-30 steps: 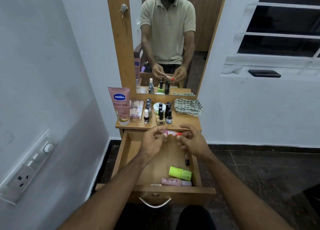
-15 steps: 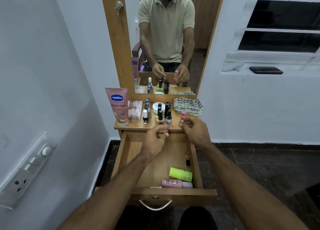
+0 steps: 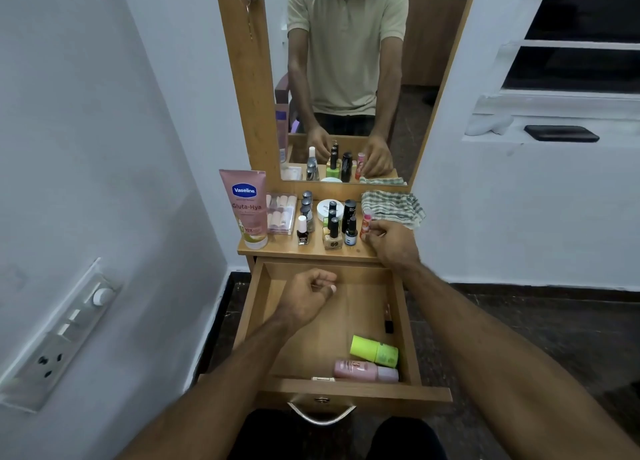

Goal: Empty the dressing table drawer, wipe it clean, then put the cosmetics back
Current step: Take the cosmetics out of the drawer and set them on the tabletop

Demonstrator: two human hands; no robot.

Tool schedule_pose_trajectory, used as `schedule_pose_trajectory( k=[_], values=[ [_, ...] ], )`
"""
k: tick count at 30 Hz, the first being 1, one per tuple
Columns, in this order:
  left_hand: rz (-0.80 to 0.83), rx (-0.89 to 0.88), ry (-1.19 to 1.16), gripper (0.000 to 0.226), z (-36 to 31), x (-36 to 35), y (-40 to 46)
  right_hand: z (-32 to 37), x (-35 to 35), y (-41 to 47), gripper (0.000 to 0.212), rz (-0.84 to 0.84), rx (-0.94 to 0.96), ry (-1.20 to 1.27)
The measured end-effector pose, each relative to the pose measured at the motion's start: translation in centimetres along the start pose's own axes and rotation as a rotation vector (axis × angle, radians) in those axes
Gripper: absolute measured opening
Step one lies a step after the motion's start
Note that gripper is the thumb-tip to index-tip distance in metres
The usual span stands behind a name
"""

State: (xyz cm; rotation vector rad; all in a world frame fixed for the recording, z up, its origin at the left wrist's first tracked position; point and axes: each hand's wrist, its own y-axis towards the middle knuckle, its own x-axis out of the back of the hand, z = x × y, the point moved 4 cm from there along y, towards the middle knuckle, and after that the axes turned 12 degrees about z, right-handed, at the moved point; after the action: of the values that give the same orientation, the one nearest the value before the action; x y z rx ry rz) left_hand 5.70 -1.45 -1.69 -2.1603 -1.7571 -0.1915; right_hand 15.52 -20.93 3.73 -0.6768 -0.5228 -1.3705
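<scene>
The wooden drawer [image 3: 256,307] is pulled out below the dressing table top [image 3: 277,249]. Inside it lie a lime-green bottle [image 3: 374,350], a pink bottle [image 3: 365,370] and a thin dark stick [image 3: 388,317] by the right wall. My right hand [image 3: 391,239] holds a small pink-red tube [image 3: 366,222] upright on the table top, right of the nail polish bottles [image 3: 332,229]. My left hand [image 3: 308,295] hovers over the drawer's back half, fingers loosely curled, holding nothing. A Vaseline tube [image 3: 246,207] stands at the left of the top.
A striped green cloth [image 3: 394,207] lies at the top's right back corner. A clear box of compacts [image 3: 281,213] and a white jar [image 3: 325,207] sit behind the bottles. The mirror [image 3: 346,78] rises behind. Walls close in on both sides; a switch panel [image 3: 62,335] is on the left.
My right hand carried the pink-red tube from above the drawer up onto the table top and stood it upright. My left hand let go of it and sank over the drawer.
</scene>
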Motion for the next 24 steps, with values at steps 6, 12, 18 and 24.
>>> schedule_pose_trajectory(
  k=[6, 12, 18, 24],
  values=[
    [0.028, 0.021, 0.001, 0.015, 0.2, -0.9, 0.0, -0.2, 0.0, -0.1, 0.044, 0.017, -0.019, 0.064],
    [0.062, 0.04, -0.002, 0.014, 1.2, -1.5, 0.2, -1.8, 0.9, -4.1, 0.014, 0.098, -0.238, -0.389],
    [0.124, 0.102, 0.007, 0.011, 2.6, -2.2, -0.3, -0.9, -4.8, -7.9, 0.024, 0.401, -0.078, -1.126],
    [0.126, 0.114, 0.052, 0.013, 3.5, -1.8, -0.9, -3.3, -7.2, -7.9, 0.031, 0.481, -0.055, -1.392]
  ],
)
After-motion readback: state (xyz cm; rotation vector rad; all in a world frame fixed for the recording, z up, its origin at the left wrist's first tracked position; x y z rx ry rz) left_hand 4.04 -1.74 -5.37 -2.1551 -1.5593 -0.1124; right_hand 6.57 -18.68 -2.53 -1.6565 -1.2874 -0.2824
